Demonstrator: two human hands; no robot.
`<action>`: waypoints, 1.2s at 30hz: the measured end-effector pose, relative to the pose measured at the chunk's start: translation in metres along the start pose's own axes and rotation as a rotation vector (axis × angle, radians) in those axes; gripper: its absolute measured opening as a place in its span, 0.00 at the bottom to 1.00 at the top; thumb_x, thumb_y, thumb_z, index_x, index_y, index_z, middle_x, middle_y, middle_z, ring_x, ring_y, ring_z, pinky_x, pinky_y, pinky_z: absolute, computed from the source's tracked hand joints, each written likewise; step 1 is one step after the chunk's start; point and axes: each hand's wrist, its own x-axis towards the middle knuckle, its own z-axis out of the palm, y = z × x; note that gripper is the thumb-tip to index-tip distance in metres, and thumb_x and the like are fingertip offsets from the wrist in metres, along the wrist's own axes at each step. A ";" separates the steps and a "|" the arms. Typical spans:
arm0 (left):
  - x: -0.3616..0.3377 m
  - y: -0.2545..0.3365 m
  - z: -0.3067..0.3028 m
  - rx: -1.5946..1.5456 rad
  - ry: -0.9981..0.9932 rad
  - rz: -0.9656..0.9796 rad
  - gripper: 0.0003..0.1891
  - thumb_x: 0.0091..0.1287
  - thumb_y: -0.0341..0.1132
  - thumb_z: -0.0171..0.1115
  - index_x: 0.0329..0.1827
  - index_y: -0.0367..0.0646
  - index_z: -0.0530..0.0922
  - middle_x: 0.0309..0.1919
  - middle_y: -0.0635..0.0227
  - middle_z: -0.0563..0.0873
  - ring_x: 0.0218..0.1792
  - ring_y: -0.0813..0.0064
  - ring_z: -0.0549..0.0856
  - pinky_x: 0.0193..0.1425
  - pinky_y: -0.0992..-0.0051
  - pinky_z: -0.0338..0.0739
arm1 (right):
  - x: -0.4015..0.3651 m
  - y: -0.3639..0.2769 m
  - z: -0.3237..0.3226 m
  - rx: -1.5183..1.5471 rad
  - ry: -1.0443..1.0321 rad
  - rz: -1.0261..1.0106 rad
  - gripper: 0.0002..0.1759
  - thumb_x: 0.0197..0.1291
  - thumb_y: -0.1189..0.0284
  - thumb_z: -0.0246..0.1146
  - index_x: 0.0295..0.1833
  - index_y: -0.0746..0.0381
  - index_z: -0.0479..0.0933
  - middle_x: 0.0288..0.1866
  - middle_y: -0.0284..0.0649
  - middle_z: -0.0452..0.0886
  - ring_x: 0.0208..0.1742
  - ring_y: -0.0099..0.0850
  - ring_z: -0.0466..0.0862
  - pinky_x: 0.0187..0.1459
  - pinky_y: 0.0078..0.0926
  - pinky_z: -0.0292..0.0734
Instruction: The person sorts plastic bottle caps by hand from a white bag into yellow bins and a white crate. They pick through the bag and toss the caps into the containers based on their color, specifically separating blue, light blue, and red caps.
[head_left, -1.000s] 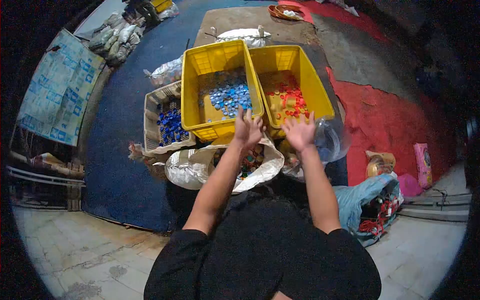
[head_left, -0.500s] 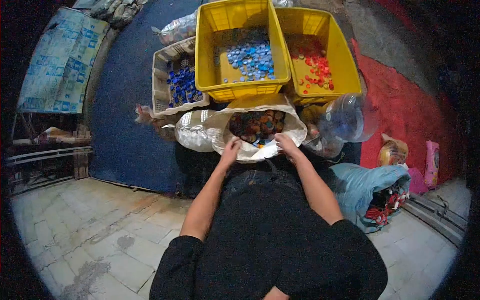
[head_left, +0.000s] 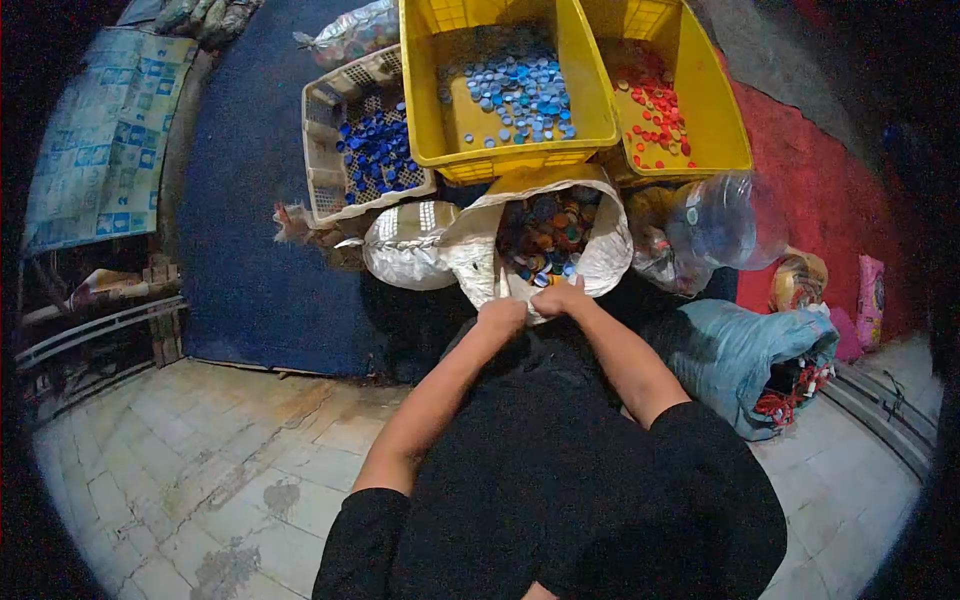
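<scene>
A white woven sack (head_left: 612,255) lies with its mouth open toward me, full of mixed bottle caps (head_left: 548,235) in brown, orange and blue tones. My left hand (head_left: 503,316) is closed on the near rim of the sack. Beside it, my right hand (head_left: 560,298) grips the same rim, fingers wrapped over the edge. Both hands are close together, almost touching, at the near side of the opening. Some lighter and blue caps show just beyond my right hand.
Behind the sack stand a yellow crate (head_left: 515,158) of light blue caps, another yellow crate (head_left: 735,130) of red caps, and a white basket (head_left: 325,185) of dark blue caps. A clear plastic jug (head_left: 735,225) is right of the sack. A blue-green sack (head_left: 720,350) lies lower right.
My hands have come together along the sack's near rim; earlier they were apart on either side. The camera view has shifted slightly, and the sack's near edge is drawn in.
</scene>
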 end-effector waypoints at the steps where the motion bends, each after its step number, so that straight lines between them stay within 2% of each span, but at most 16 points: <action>1: 0.001 -0.001 -0.005 0.056 -0.022 0.062 0.10 0.61 0.35 0.55 0.34 0.42 0.84 0.38 0.53 0.86 0.42 0.58 0.87 0.43 0.59 0.81 | 0.003 -0.002 0.002 0.007 -0.006 0.006 0.31 0.59 0.49 0.43 0.65 0.49 0.73 0.73 0.42 0.63 0.75 0.42 0.58 0.69 0.67 0.31; 3: 0.007 -0.009 -0.013 0.087 -0.034 0.111 0.11 0.59 0.38 0.58 0.33 0.42 0.85 0.36 0.55 0.87 0.42 0.59 0.87 0.43 0.60 0.81 | 0.010 -0.003 0.008 0.101 0.106 0.047 0.29 0.58 0.52 0.44 0.58 0.53 0.78 0.69 0.42 0.69 0.72 0.46 0.62 0.68 0.68 0.31; 6: 0.032 -0.030 -0.022 0.084 -0.229 0.313 0.12 0.58 0.40 0.59 0.35 0.41 0.84 0.35 0.52 0.87 0.38 0.54 0.87 0.39 0.60 0.81 | 0.014 -0.015 0.016 0.164 0.105 0.006 0.34 0.60 0.48 0.45 0.69 0.51 0.64 0.71 0.44 0.65 0.74 0.45 0.60 0.68 0.68 0.28; 8: 0.052 -0.043 -0.021 0.182 -0.465 0.421 0.16 0.54 0.43 0.64 0.39 0.43 0.83 0.38 0.55 0.87 0.42 0.57 0.86 0.46 0.57 0.79 | 0.015 -0.024 0.019 0.290 0.151 0.043 0.38 0.60 0.49 0.46 0.76 0.47 0.50 0.73 0.45 0.63 0.75 0.44 0.58 0.68 0.69 0.28; 9: 0.060 -0.048 -0.018 0.190 -0.483 0.437 0.16 0.54 0.43 0.64 0.39 0.43 0.83 0.38 0.55 0.87 0.42 0.57 0.86 0.46 0.57 0.79 | 0.019 -0.024 0.022 0.313 0.143 0.054 0.38 0.60 0.49 0.46 0.76 0.47 0.50 0.73 0.45 0.63 0.75 0.44 0.58 0.68 0.69 0.28; 11: 0.062 -0.051 -0.034 0.248 -0.225 0.362 0.20 0.53 0.44 0.65 0.47 0.44 0.80 0.46 0.59 0.85 0.51 0.61 0.83 0.56 0.55 0.72 | 0.019 -0.031 0.021 0.348 0.230 0.151 0.37 0.61 0.49 0.45 0.75 0.49 0.53 0.73 0.43 0.62 0.75 0.46 0.58 0.68 0.70 0.27; 12: 0.068 -0.059 -0.030 0.270 -0.052 0.429 0.24 0.55 0.51 0.63 0.50 0.47 0.80 0.50 0.61 0.83 0.53 0.62 0.81 0.61 0.58 0.67 | 0.012 -0.031 0.015 0.329 0.152 0.079 0.36 0.62 0.50 0.43 0.75 0.51 0.55 0.74 0.40 0.60 0.75 0.47 0.56 0.68 0.70 0.26; 15: 0.088 -0.080 -0.011 0.247 0.150 0.577 0.23 0.59 0.50 0.58 0.55 0.48 0.77 0.53 0.60 0.81 0.57 0.63 0.77 0.63 0.57 0.66 | 0.020 -0.038 0.024 0.343 0.182 0.163 0.32 0.63 0.53 0.41 0.71 0.53 0.64 0.73 0.36 0.63 0.76 0.45 0.56 0.67 0.71 0.26; 16: 0.092 -0.084 -0.004 0.222 -0.011 0.489 0.23 0.61 0.45 0.55 0.58 0.47 0.75 0.57 0.61 0.79 0.62 0.64 0.73 0.66 0.58 0.62 | 0.003 -0.043 0.016 0.401 0.205 0.124 0.31 0.64 0.54 0.40 0.69 0.53 0.66 0.72 0.37 0.65 0.75 0.44 0.57 0.67 0.71 0.26; 21: 0.086 -0.085 -0.011 0.378 -0.202 0.431 0.22 0.65 0.44 0.47 0.58 0.47 0.76 0.60 0.64 0.78 0.64 0.63 0.72 0.72 0.58 0.54 | 0.037 -0.049 0.020 0.364 0.291 0.211 0.27 0.65 0.55 0.41 0.64 0.49 0.72 0.65 0.44 0.73 0.68 0.46 0.68 0.67 0.71 0.33; 23: 0.082 -0.088 -0.010 0.323 -0.155 0.335 0.22 0.66 0.44 0.44 0.57 0.47 0.78 0.60 0.64 0.78 0.64 0.64 0.72 0.73 0.56 0.51 | 0.059 -0.047 0.012 0.277 0.362 0.213 0.22 0.63 0.61 0.46 0.59 0.53 0.75 0.56 0.44 0.80 0.60 0.45 0.76 0.64 0.69 0.43; 24: 0.083 -0.093 -0.008 0.260 -0.195 0.298 0.21 0.66 0.44 0.43 0.55 0.47 0.79 0.59 0.62 0.78 0.65 0.65 0.71 0.74 0.53 0.47 | 0.077 -0.049 0.022 0.140 0.605 0.210 0.18 0.60 0.67 0.50 0.54 0.55 0.77 0.50 0.41 0.83 0.54 0.43 0.80 0.60 0.63 0.53; 27: 0.076 -0.104 -0.014 0.293 -0.191 0.350 0.21 0.67 0.43 0.42 0.55 0.47 0.79 0.59 0.60 0.78 0.64 0.63 0.73 0.72 0.54 0.55 | 0.101 -0.048 0.013 0.222 0.492 0.135 0.17 0.59 0.69 0.53 0.54 0.54 0.77 0.51 0.43 0.82 0.56 0.41 0.79 0.60 0.57 0.57; 28: 0.074 -0.101 -0.019 0.177 -0.305 0.267 0.21 0.68 0.41 0.41 0.56 0.46 0.79 0.59 0.58 0.78 0.63 0.60 0.75 0.67 0.58 0.66 | 0.100 -0.052 0.010 0.264 0.444 0.172 0.17 0.59 0.71 0.54 0.54 0.55 0.79 0.51 0.44 0.82 0.56 0.41 0.80 0.61 0.54 0.59; 31: 0.071 -0.099 -0.015 0.162 -0.326 0.195 0.20 0.69 0.41 0.42 0.57 0.45 0.78 0.57 0.57 0.79 0.60 0.58 0.77 0.62 0.61 0.72 | 0.098 -0.059 0.003 0.231 0.366 0.197 0.16 0.61 0.71 0.53 0.51 0.57 0.81 0.52 0.44 0.82 0.56 0.40 0.80 0.62 0.55 0.59; 36: 0.067 -0.101 -0.005 0.028 -0.350 0.161 0.20 0.69 0.42 0.44 0.58 0.45 0.76 0.55 0.54 0.80 0.59 0.57 0.78 0.63 0.61 0.71 | 0.118 -0.053 0.022 0.086 0.455 0.149 0.14 0.61 0.71 0.53 0.44 0.58 0.83 0.46 0.44 0.84 0.49 0.40 0.84 0.51 0.43 0.75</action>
